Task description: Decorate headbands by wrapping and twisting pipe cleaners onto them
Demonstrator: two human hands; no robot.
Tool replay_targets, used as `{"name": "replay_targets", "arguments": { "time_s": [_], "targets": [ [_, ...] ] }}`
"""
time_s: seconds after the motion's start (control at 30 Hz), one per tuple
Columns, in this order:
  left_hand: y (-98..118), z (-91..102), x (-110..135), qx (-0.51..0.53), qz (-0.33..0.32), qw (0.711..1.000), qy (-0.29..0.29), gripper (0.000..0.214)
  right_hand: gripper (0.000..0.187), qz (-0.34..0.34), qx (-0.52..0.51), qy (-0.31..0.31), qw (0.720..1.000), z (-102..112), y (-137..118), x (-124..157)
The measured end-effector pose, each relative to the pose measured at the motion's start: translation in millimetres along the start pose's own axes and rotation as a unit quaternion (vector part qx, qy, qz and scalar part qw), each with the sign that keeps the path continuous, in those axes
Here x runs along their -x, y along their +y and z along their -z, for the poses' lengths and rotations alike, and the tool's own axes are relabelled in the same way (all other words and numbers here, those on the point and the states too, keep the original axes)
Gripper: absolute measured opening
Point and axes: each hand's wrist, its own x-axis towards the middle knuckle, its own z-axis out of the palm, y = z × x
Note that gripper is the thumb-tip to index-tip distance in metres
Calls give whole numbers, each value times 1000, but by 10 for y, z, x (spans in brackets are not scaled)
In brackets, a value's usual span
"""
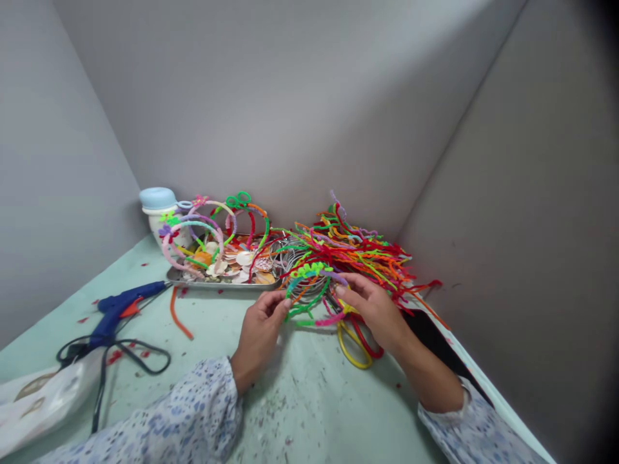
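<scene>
Between my two hands is a headband (312, 269) wrapped in green, teal, purple, yellow and pink pipe cleaner, with a lime-green fuzzy shape on its top. My left hand (261, 328) pinches its green left side. At the purple and yellow right side, the thumb and fingers of my right hand (374, 310) close on the band. Beneath my right hand lie scissors (356, 351) with yellow and red handle loops; their blades are mostly hidden. Just behind the headband sit a stack of bare metal hoops (294, 252) and a heap of coloured pipe cleaners (365, 254).
A metal tray (227, 285) holds shells and several finished headbands (217, 225). Behind it stands a white jar (162, 219) with a blue lid. On the left are a blue glue gun (116, 309) with its cord and a white plastic bag (48, 399). A black flat object (435, 341) lies right.
</scene>
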Motion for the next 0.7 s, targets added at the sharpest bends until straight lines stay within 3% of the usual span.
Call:
{"name": "replay_targets", "arguments": {
  "time_s": [0.2, 0.3, 0.43, 0.5, 0.6, 0.7],
  "targets": [
    [46, 34, -38, 34, 11, 999, 29, 26, 22, 23, 207, -9, 978, 115, -3, -21],
    [63, 29, -29, 52, 17, 998, 29, 27, 23, 29, 214, -24, 976, 149, -68, -11],
    [59, 12, 35, 74, 15, 997, 27, 28, 26, 47, 241, 72, 967, 222, -260, -105],
    [32, 3, 68, 70, 31, 997, 32, 26, 25, 64, 234, 72, 967, 224, -419, -219],
    [-30, -12, 93, 20, 32, 999, -17, 16, 24, 109, 252, 79, 958, 84, -697, -458],
    [-92, -27, 94, 13, 26, 998, -50, 8, 25, 151, 290, 48, 944, -261, -893, -777]
  ]
}}
